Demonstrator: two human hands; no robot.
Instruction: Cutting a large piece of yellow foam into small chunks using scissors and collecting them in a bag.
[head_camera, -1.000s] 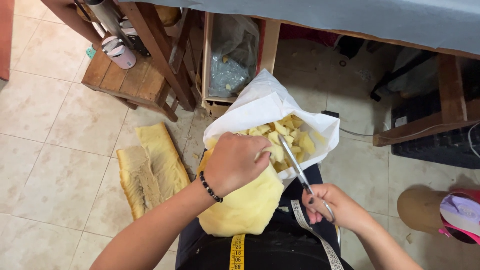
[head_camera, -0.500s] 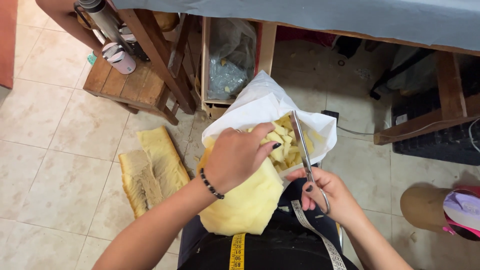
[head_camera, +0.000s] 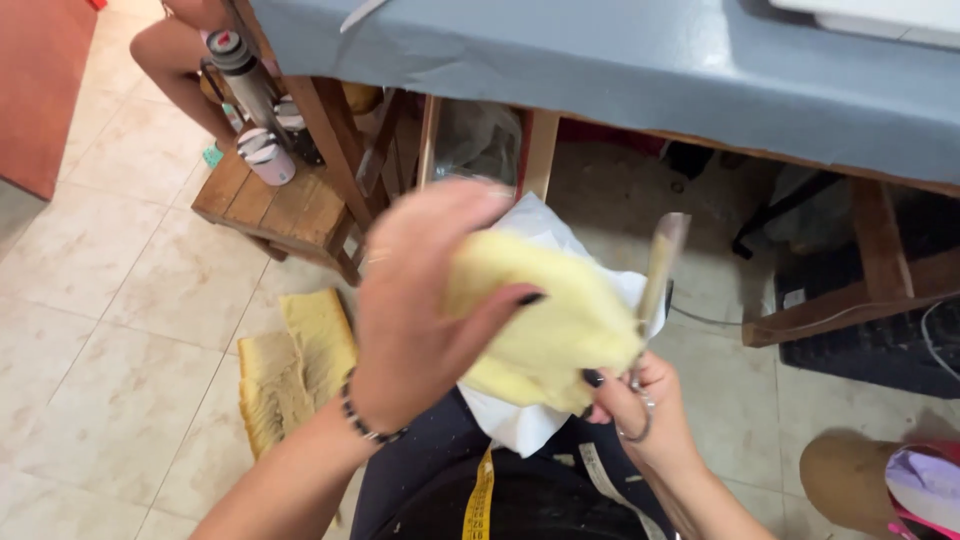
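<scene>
Right, nearest of all a yellow tape (head_camera: 480, 497) hangs down the dark lap at the bottom edge. Just above it the right hand (head_camera: 640, 420) grips the scissors (head_camera: 655, 300), fingers curled through the handles, blades standing upright and looking pressed together, though blur makes that hard to call. To its left the left hand (head_camera: 415, 310) is lifted, a bead bracelet (head_camera: 365, 422) on the wrist, thumb and fingers pinching the yellow fabric (head_camera: 545, 325). The fabric sits up between the two hands, touching both, over the white bag (head_camera: 520, 425) on the lap. The bag's far edge shows behind the fabric.

On the floor tiles to the left, near the knee, more yellow pieces (head_camera: 295, 370) lie flat. Near right, a tan and lilac thing (head_camera: 885, 480) pokes in at the corner. Farther off on the left, a low wooden stool (head_camera: 270, 200) carries a bottle (head_camera: 245, 75) and spools. Farthest, a grey-covered table (head_camera: 620, 60) spans the top.
</scene>
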